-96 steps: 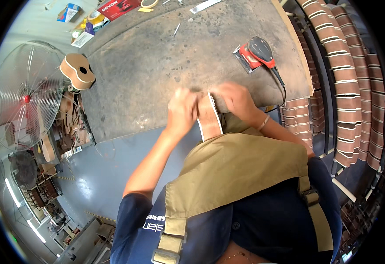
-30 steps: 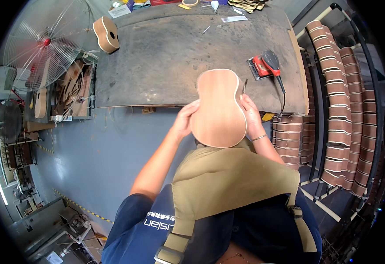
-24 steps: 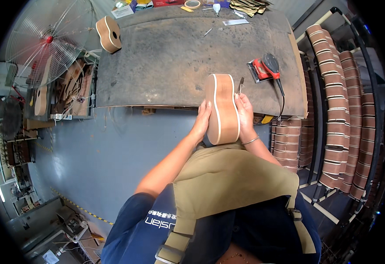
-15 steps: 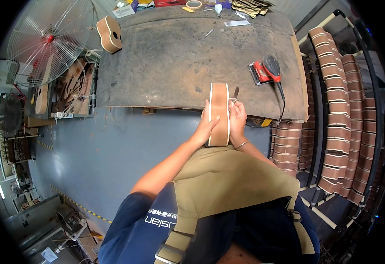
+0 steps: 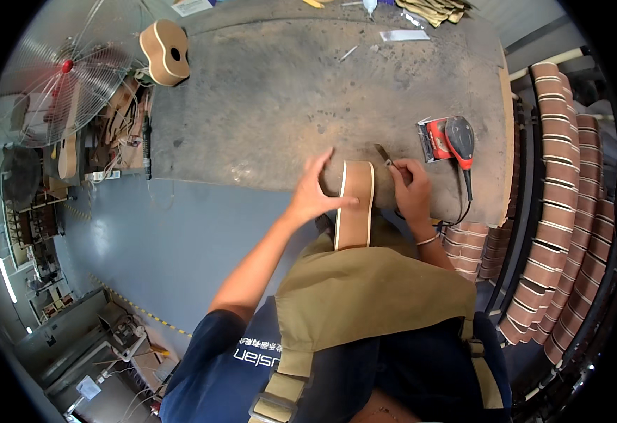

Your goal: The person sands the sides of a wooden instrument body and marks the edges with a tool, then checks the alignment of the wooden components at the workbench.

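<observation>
I have the guitar body (image 5: 354,204) on edge at the bench (image 5: 266,92) front, near the sander (image 5: 449,141). Left hand (image 5: 315,194) spread flat on its side, right hand (image 5: 412,190) clasping the other, probably steadying the rim upward.

A small guitar body (image 5: 355,204) of bare, matt brown wood, its side edged in pale smooth binding, stands on edge at centre frame. The workbench (image 5: 287,92) top looks rough, dusty and stained grey-brown. At right, a sander (image 5: 449,139) shows glossy red and black plastic. Another guitar body (image 5: 164,51) at upper left is pale unfinished wood with light trim. The fan (image 5: 62,84) guard at far left is thin bright metal wire. The apron (image 5: 372,296) at lower centre is coarse khaki cloth with woven straps.
</observation>
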Action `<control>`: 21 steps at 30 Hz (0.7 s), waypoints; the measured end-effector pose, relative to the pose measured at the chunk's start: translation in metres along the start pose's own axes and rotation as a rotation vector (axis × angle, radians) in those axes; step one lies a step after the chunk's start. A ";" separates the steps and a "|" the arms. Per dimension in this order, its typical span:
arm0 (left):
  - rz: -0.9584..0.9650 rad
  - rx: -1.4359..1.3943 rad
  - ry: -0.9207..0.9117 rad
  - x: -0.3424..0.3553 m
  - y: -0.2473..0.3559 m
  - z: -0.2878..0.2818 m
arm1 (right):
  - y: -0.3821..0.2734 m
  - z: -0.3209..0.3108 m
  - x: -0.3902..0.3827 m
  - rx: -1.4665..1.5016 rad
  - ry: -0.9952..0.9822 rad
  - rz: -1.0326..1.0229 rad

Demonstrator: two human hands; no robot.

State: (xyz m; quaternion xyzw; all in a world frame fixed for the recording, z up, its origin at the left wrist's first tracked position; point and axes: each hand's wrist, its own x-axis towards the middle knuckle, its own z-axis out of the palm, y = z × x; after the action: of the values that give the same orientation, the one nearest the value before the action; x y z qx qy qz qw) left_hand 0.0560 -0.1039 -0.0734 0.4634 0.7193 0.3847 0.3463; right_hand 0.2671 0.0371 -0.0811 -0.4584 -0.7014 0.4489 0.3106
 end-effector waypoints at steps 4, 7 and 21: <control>0.037 -0.063 0.296 0.054 -0.011 -0.018 | -0.023 0.008 0.041 -0.097 -0.255 -0.068; 0.009 -0.140 0.083 0.078 -0.002 -0.036 | -0.025 0.023 0.065 -0.109 -0.439 -0.063; 0.236 0.084 -0.078 0.024 0.024 -0.047 | -0.062 -0.001 0.024 -0.216 -0.411 -0.441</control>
State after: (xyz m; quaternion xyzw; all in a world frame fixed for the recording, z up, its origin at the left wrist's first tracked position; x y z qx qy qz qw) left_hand 0.0174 -0.0858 -0.0335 0.5734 0.6613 0.3741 0.3065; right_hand 0.2359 0.0482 -0.0237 -0.2255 -0.8754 0.3769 0.2019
